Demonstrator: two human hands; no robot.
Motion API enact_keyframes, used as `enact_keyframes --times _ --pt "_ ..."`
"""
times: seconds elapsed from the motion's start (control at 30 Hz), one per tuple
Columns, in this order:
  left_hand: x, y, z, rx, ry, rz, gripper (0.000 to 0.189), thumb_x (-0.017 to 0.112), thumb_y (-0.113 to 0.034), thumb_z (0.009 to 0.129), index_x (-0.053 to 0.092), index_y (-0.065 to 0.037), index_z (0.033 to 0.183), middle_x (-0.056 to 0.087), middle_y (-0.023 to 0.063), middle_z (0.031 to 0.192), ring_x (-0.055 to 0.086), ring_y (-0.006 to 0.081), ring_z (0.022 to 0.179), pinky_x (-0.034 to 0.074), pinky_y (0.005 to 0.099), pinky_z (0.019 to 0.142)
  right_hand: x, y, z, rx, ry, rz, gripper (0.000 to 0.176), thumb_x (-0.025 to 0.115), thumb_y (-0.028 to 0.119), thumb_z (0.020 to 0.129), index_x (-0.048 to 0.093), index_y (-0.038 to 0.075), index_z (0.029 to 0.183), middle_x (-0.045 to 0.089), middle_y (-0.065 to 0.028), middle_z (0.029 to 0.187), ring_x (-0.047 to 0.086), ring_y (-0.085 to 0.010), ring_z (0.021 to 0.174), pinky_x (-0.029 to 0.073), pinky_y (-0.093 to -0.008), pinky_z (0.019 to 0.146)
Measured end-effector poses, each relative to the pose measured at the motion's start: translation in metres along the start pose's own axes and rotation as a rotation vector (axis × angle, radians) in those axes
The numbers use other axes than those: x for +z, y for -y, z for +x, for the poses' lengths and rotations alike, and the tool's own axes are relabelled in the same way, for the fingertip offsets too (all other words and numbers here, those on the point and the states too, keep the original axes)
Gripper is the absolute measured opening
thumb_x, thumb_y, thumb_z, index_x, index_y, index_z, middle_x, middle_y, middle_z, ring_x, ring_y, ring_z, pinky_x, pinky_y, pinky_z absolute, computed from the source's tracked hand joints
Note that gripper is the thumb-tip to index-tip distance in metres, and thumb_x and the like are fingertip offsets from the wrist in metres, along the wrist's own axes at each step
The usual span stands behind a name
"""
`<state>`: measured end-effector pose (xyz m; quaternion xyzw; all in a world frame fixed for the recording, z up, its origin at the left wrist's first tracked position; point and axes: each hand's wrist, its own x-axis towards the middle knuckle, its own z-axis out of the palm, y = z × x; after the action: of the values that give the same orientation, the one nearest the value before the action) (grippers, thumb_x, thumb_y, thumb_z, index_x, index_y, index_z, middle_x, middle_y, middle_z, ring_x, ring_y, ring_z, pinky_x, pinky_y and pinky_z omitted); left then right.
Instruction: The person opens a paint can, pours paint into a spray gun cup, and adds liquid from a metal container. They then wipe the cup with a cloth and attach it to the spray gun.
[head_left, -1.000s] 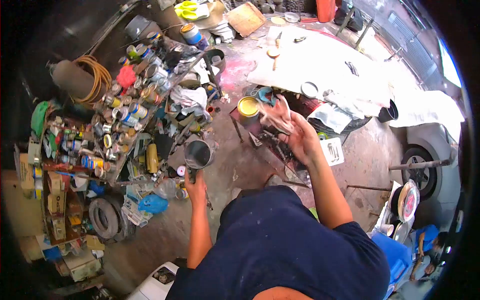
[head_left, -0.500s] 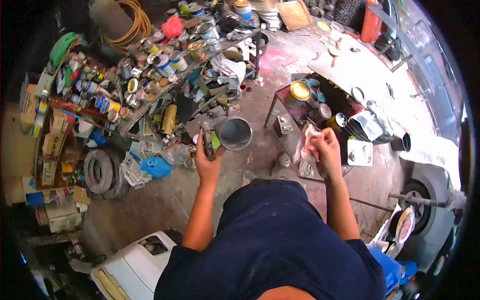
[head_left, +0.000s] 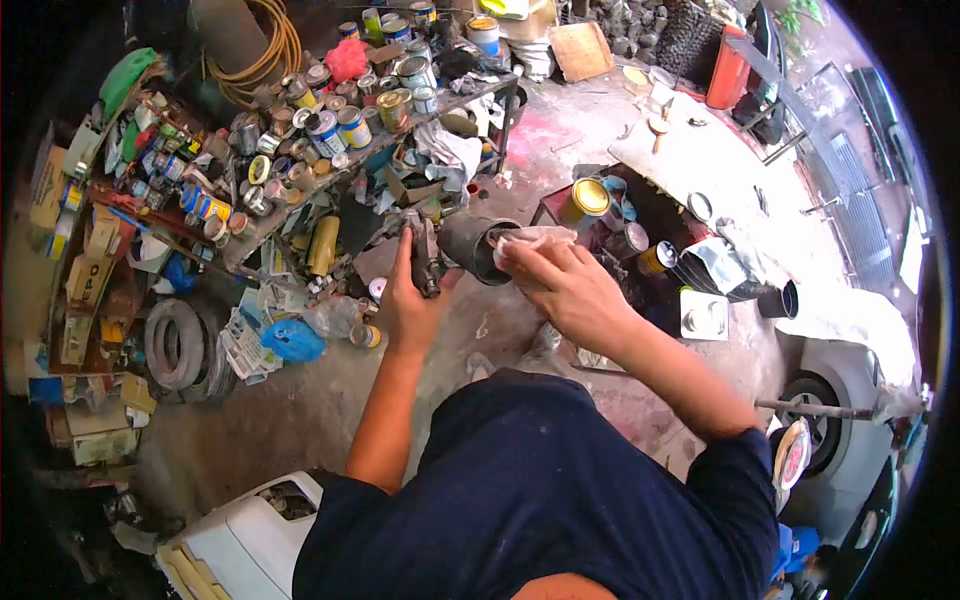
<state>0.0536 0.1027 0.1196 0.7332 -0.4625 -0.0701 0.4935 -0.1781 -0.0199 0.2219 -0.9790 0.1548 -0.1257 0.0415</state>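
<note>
My left hand [head_left: 408, 315] is wrapped round the metal body of a paint spray gun [head_left: 428, 258]. Joined to the gun is a dark cup [head_left: 466, 243], tipped so that its mouth faces right. My right hand [head_left: 575, 290] pinches a pale pinkish rag [head_left: 538, 237] at the cup's mouth. Part of the rag reaches the rim, and the fingers cover some of the opening. How far the rag goes inside is hidden.
A bench crowded with paint cans [head_left: 355, 127] stands at the left. Ahead to the right, a low table holds a yellow-lidded can [head_left: 588, 198] and a square metal tin [head_left: 703, 314]. Tyres [head_left: 175, 345] and a blue bag [head_left: 293, 340] lie on the floor.
My right hand has moved left with the rag, from beside the low table to the cup's mouth. The cup has turned from facing up at me towards the right.
</note>
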Motion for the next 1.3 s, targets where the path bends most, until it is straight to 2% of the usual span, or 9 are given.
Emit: enact_keyframes --times 0.03,0.13,0.3,0.67,0.9,1.0,1.03,1.23,1.3 --pt "-0.001 -0.003 0.001 0.023 -0.005 -0.003 0.094 0.091 -0.031 0.077 0.043 0.004 0.15 0.059 0.0285 0.14 0.06 0.0412 0.128 0.051 0.0444 0.104 0.008 -0.006 0.001 -0.189 0.052 -0.37 0.044 0.06 0.021 0.094 0.065 0.017 0.137 0.058 -0.0074 0.133 0.059 -0.0231 0.104 0.048 -0.0372 0.087" --pt "0.0 -0.005 -0.002 0.076 -0.043 -0.029 0.096 0.091 -0.036 0.076 0.043 0.004 0.15 0.059 0.0285 0.139 0.061 0.041 0.127 0.051 0.0441 0.104 0.016 -0.014 0.001 -0.146 0.066 -0.407 0.051 0.06 0.022 0.091 0.062 0.023 0.142 0.049 -0.0022 0.144 0.054 -0.0221 0.116 0.045 -0.0409 0.094" --pt "-0.001 0.002 -0.01 0.159 -0.129 -0.01 0.098 0.09 -0.042 0.076 0.045 0.003 0.15 0.061 0.0271 0.138 0.062 0.0405 0.125 0.052 0.0432 0.102 0.023 -0.008 0.009 -0.162 0.049 -0.221 0.049 0.057 0.016 0.091 0.06 0.023 0.14 0.056 -0.0021 0.127 0.058 -0.023 0.113 0.045 -0.0447 0.094" --pt "0.006 0.003 -0.007 0.134 -0.211 -0.038 0.094 0.089 -0.041 0.079 0.045 0.003 0.149 0.06 0.0263 0.139 0.063 0.0412 0.124 0.052 0.0439 0.101 0.062 0.034 0.021 0.27 -0.038 1.133 0.052 0.065 -0.004 0.087 0.056 0.002 0.138 0.057 -0.0178 0.141 0.063 -0.0379 0.12 0.053 -0.0458 0.099" --pt "-0.003 0.011 -0.005 0.143 -0.137 0.065 0.091 0.086 -0.045 0.082 0.046 0.001 0.149 0.059 0.0278 0.139 0.062 0.043 0.123 0.052 0.0453 0.101 0.032 0.0 0.021 -0.18 0.279 -0.122 0.052 0.055 0.019 0.096 0.054 0.015 0.148 0.058 -0.0087 0.135 0.067 -0.0252 0.109 0.055 -0.0402 0.085" --pt "-0.001 0.009 -0.009 0.118 -0.1 0.009 0.091 0.084 -0.048 0.083 0.046 0.001 0.149 0.059 0.0279 0.139 0.062 0.0435 0.124 0.052 0.0457 0.101 0.026 -0.005 0.023 -0.27 0.073 -0.456 0.05 0.06 0.022 0.092 0.057 0.008 0.14 0.064 -0.0076 0.113 0.066 -0.0265 0.101 0.05 -0.0438 0.076" --pt "-0.001 0.008 -0.01 0.12 -0.11 -0.006 0.091 0.084 -0.049 0.083 0.046 0.002 0.149 0.059 0.0279 0.139 0.061 0.0436 0.125 0.052 0.0457 0.102 0.027 0.0 0.026 -0.202 0.209 -0.526 0.049 0.059 0.019 0.093 0.058 0.014 0.142 0.063 -0.0064 0.124 0.067 -0.0274 0.103 0.053 -0.0458 0.085" --pt "-0.004 0.015 -0.013 0.226 -0.185 0.087 0.094 0.084 -0.05 0.082 0.045 0.003 0.149 0.059 0.0273 0.14 0.061 0.0437 0.125 0.053 0.0452 0.1 0.027 0.015 0.045 -0.093 0.632 -0.293 0.043 0.063 0.016 0.088 0.061 0.006 0.13 0.069 -0.0109 0.111 0.074 -0.0286 0.088 0.059 -0.042 0.068" --pt "-0.001 0.017 -0.014 0.193 -0.179 0.04 0.093 0.084 -0.05 0.082 0.046 0.002 0.149 0.059 0.0273 0.139 0.062 0.0431 0.124 0.053 0.0449 0.1 0.041 0.014 0.037 -0.073 0.469 -0.119 0.042 0.062 0.013 0.088 0.061 0.006 0.129 0.069 -0.013 0.116 0.075 -0.0295 0.088 0.06 -0.0423 0.064"
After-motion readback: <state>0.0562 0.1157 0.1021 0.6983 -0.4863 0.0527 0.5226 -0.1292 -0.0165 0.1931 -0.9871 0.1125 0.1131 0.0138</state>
